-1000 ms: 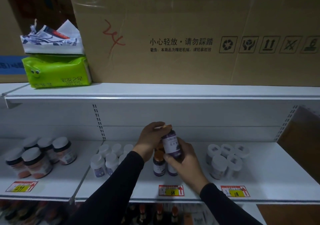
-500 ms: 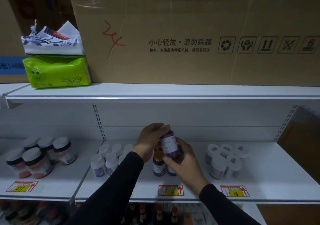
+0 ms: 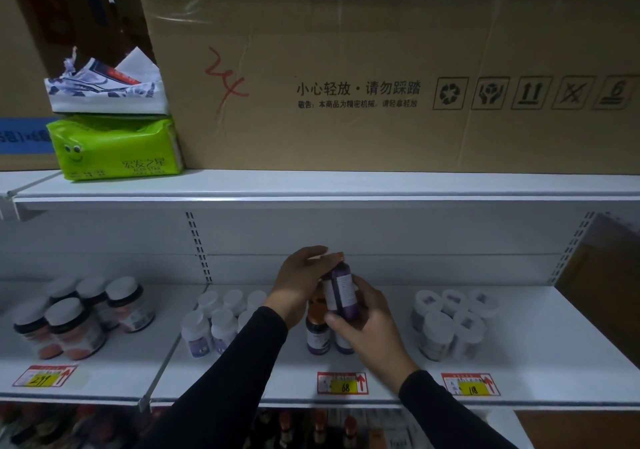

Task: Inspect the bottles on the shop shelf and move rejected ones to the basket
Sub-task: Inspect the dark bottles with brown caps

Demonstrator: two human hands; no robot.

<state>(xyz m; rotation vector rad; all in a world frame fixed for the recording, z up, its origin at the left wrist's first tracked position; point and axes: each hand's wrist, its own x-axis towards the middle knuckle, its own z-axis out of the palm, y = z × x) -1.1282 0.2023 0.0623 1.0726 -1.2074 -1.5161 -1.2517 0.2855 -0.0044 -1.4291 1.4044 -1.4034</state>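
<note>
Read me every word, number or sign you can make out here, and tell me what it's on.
"小心轻放·请勿踩踏", red "24": cardboard box
"宏发之星": green tissue pack
"68": middle price tag
"18": right price tag
Left price tag: unclear
Held bottle label: too small

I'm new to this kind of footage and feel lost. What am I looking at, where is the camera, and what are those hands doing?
There is no machine here: a person wears one camera on the head, which looks forward and down at a white shop shelf. The right hand grips a purple bottle by its body, lifted above the shelf, while the left hand holds its orange cap with curled fingers. Under it stand more purple bottles; white bottles to the left, white-lidded jars to the right. Yellow price tags line the edge. A cardboard box sits on the shelf above. No basket is visible.
</note>
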